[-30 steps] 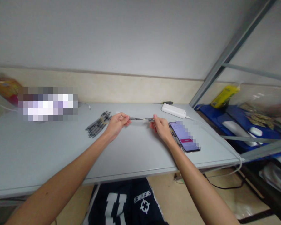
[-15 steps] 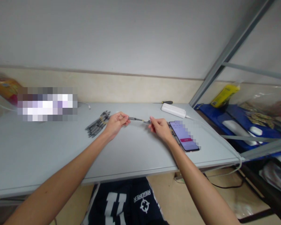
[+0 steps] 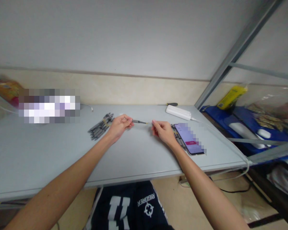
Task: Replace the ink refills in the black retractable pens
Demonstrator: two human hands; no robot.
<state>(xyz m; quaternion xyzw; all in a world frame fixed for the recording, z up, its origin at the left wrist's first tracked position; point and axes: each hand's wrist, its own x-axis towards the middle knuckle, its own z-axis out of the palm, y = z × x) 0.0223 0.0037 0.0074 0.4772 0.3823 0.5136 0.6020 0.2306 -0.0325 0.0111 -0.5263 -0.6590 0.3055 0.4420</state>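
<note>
My left hand [image 3: 122, 126] is closed in a pinch on the grey barrel of a slim pen [image 3: 139, 121], held level above the table. The pen's thin end, with a small yellowish part, points right and reaches the fingertips of my right hand [image 3: 162, 130]. Those fingers are pinched together around that end; the exact piece between them is mostly hidden. Beside my left hand lies a pile of similar grey pens [image 3: 99, 127]. More grey pens [image 3: 180, 139] lie by my right wrist, partly covered by the arm.
A lit phone [image 3: 188, 140] lies right of my right hand. Behind it are a white power strip [image 3: 178, 112] with a cable and a screwdriver [image 3: 172, 104]. A metal frame [image 3: 230, 64] rises at the right edge. A blurred-out object [image 3: 49, 107] stands at the back left.
My right hand's fingertips have come in line with the thin end of the pen; the dark piece that showed at them is now mostly hidden. My left hand stays in place.
</note>
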